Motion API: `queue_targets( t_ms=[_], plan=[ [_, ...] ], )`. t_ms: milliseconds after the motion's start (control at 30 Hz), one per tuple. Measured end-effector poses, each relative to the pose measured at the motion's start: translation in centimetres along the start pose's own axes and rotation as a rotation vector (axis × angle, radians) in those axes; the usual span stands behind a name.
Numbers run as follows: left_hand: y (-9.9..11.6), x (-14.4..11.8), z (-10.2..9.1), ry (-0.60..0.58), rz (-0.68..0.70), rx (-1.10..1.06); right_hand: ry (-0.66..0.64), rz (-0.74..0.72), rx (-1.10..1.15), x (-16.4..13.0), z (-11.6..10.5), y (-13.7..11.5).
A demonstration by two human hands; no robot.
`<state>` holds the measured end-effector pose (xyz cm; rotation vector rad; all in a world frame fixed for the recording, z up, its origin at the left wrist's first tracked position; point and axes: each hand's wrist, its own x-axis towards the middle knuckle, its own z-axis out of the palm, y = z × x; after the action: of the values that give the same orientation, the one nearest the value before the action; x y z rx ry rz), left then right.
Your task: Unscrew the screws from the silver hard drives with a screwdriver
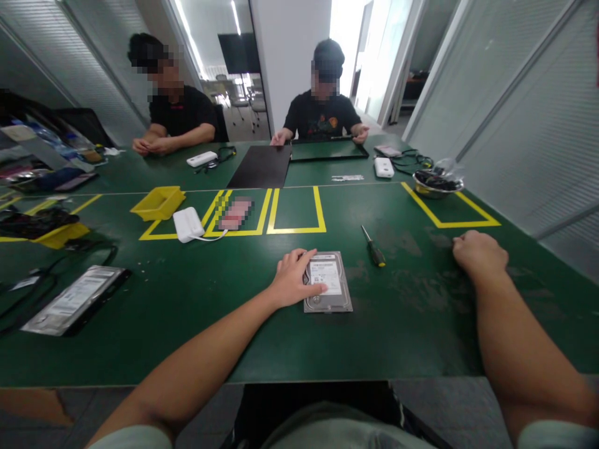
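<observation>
A silver hard drive (pixel 330 299) with a white label lies flat on the green table in front of me. My left hand (pixel 294 277) holds it at its left side, the thumb on the label and the index finger along the top edge. Further right, my right hand (pixel 480 254) is closed in a fist at the table surface; the inside of its fingers is hidden. Between the two hands lies a screwdriver (pixel 374 251) with a black and yellow handle, its shaft pointing away from me. Neither hand touches it.
On the left lie another hard drive (pixel 75 299), black cables and a yellow bin (pixel 159 202). A white power bank (pixel 188 224) is cabled to a blurred pink item. A metal bowl (pixel 437 184) stands back right. Two people sit opposite, one holding a black frame (pixel 327 157).
</observation>
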<state>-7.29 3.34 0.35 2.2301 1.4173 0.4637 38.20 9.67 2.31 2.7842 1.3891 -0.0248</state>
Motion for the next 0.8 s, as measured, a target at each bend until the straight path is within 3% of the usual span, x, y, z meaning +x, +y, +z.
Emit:
queue_targets(
  t_ms=[200,367,567,800],
  plan=[
    [0.5,0.1,-0.2,-0.017,-0.043,0.001,0.097,-0.237,0.186,-2.7,-1.2,-1.8],
    [0.7,0.8,-0.2,-0.027,-0.101,-0.002,0.139,-0.532,0.410,-7.0,-2.4,-5.3],
    [0.8,1.3,0.1,0.010,-0.153,0.004,-0.032,-0.962,0.647,-14.0,-3.1,-10.9],
    [0.5,0.6,0.7,0.090,-0.089,-0.011,-0.250,-1.131,0.852,-18.4,-2.5,-16.4]
  ],
)
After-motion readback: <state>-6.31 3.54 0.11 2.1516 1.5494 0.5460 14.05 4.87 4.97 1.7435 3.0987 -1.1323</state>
